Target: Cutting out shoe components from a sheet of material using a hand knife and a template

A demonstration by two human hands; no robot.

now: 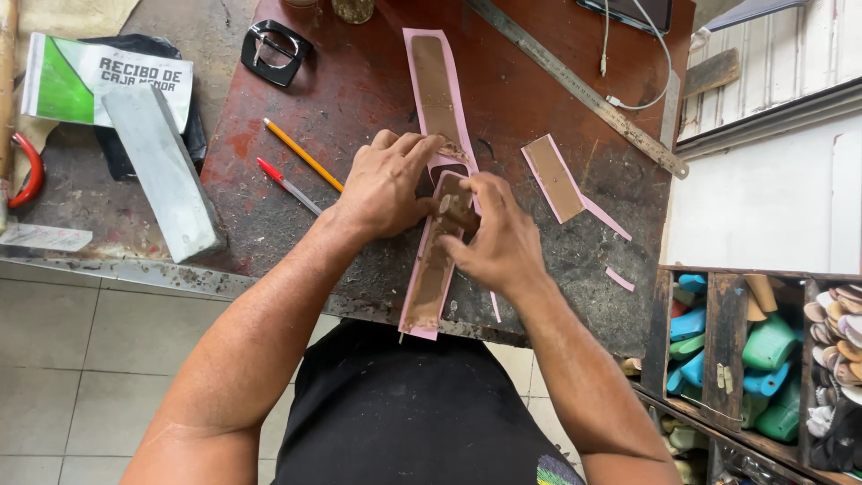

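Pink strip with a brown leather-like layer glued along its middle [429, 278] lies at the centre of the worn, dark red wooden worktable [359, 81], its long axis running from about 12 o'clock down to 6 o'clock, the near end just over the table's front edge. A second pink-and-brown strip [435, 90] continues away from the hands toward 12 o'clock. Left hand [386, 184] presses flat on the join with fingers curled down; right hand [498, 238] pinches a small brown tab [456, 202] against the strip. At 3 o'clock lies a short brown-on-pink offcut [552, 178]; at 9 o'clock, a yellow pencil [303, 154] and a red-capped pen [287, 185]. A long steel ruler [584, 90] slants at 1 o'clock.
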